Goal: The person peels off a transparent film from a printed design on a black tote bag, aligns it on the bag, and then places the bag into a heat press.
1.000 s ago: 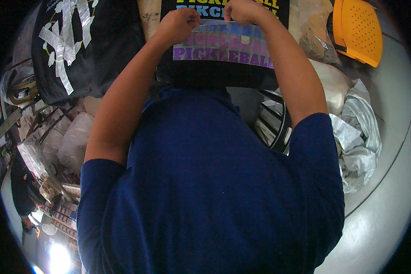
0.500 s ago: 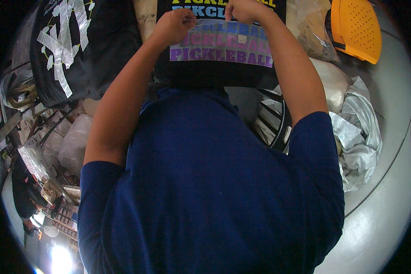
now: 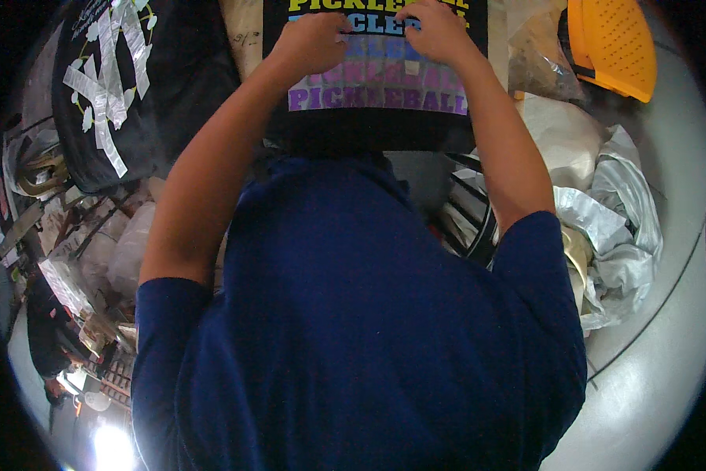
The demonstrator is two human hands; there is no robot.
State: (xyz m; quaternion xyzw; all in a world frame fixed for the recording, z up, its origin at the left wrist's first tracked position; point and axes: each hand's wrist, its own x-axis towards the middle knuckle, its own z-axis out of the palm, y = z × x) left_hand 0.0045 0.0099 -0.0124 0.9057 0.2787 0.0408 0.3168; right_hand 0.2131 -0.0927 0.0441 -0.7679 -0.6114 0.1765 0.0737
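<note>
A black cloth item (image 3: 369,133) lies flat before me, printed with rows of block lettering in yellow-green, blue and purple. A sheet of clear film (image 3: 373,72) covers its lower rows, with a small pale tag (image 3: 410,69) on it. My left hand (image 3: 312,49) is at the film's upper left, fingers curled toward the middle. My right hand (image 3: 441,33) faces it across the lettering, fingers bent over the blue row. Both hands look closed at the film's upper edge; whatever is between the fingertips is too small to make out.
To the left lies a black cloth item (image 3: 160,102) with silvery tape strips (image 3: 109,74). An orange perforated plastic piece (image 3: 614,47) and a clear plastic bag (image 3: 535,55) are at the upper right. Below them sits a crumpled silvery bag (image 3: 624,228). Clutter and plastic bags (image 3: 133,247) fill the left side.
My right hand has shifted slightly down and right, its fingers less straight down. My left hand has moved slightly right. More of the yellow-green lettering shows at the top.
</note>
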